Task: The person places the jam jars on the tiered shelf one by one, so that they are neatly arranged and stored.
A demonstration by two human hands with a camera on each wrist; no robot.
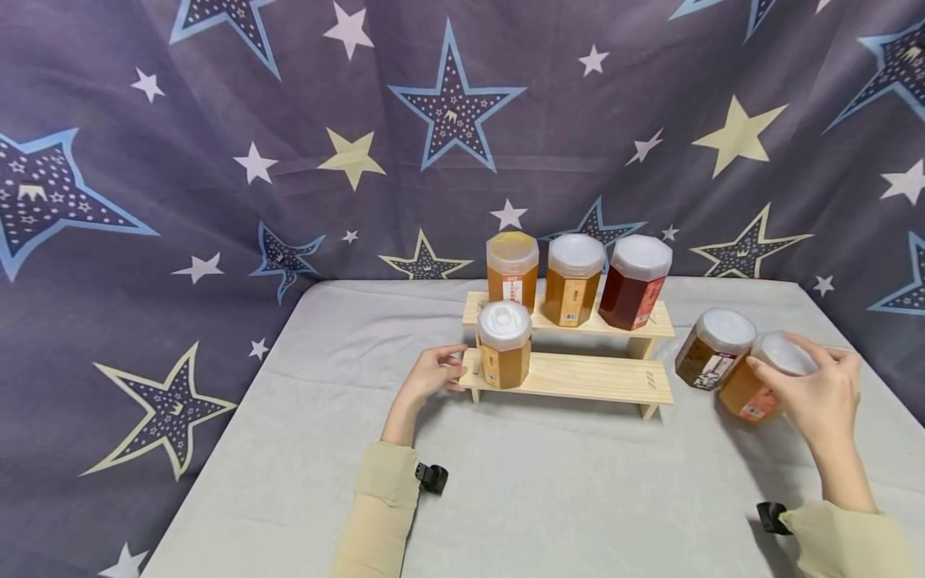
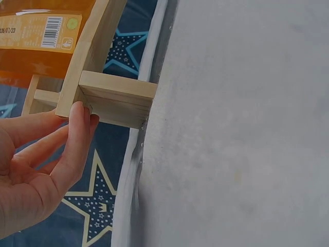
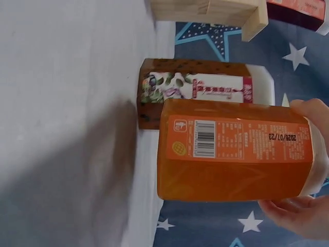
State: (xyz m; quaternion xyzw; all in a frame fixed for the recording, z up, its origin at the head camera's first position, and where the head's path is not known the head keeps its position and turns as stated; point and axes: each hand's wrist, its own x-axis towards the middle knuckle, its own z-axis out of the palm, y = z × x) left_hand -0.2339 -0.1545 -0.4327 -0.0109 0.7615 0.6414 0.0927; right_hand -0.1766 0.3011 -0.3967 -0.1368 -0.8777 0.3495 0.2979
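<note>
My left hand (image 1: 436,372) pinches the left end of a two-tier wooden shelf (image 1: 578,376); in the left wrist view its fingertips (image 2: 78,110) meet the lower board's corner. Near that hand, a honey-coloured jar (image 1: 504,353) with a white lid stands on the lower tier. With thumb and fingers about the white lid, my right hand (image 1: 824,389) holds an amber jar (image 3: 231,180) with an orange label. Whether its base touches the table I cannot tell. Close against it is a dark brown jar (image 1: 711,353), its label partly covered in the right wrist view.
On the upper tier stand a yellow-topped amber jar (image 1: 511,269), a golden jar (image 1: 572,281) and a dark red jar (image 1: 634,285). A pale cloth covers the table (image 1: 564,490). Behind it hangs a star-patterned curtain (image 1: 405,209).
</note>
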